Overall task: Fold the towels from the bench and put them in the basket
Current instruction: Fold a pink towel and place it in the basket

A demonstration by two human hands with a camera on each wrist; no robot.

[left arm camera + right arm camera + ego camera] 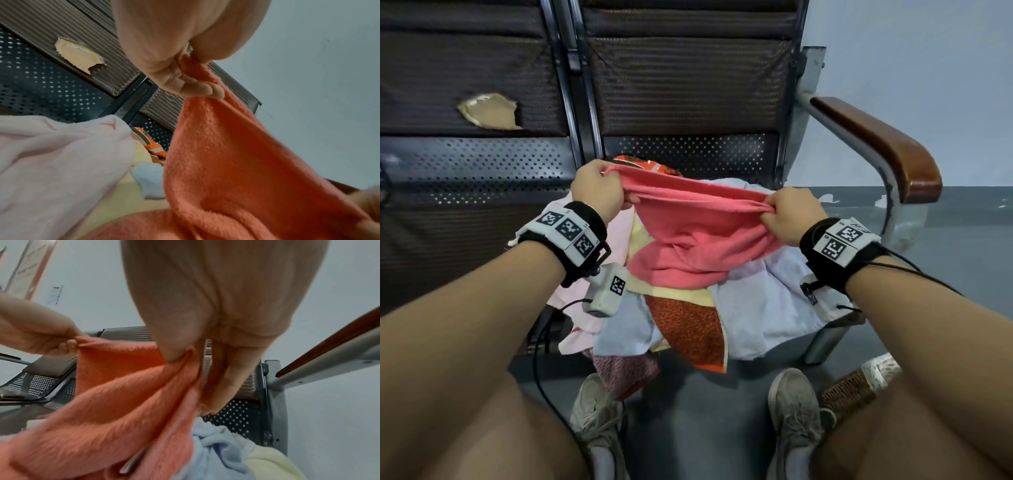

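Perforated metal bench [688,150] seat carries heap of towels [756,308]

Coral towel [698,226] stretched above towel pile [750,308] on bench [688,150].

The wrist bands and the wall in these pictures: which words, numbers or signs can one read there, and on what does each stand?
No text can be read in any view.
Wrist bands: black-and-white square code markers and tiny characters beside them, too small to read.
Camera box under the left wrist: one more code marker, no words.
Wall sign, right wrist view: red and white strip with lines of print, too blurred to read.
Coral towel in both hands: no label visible.
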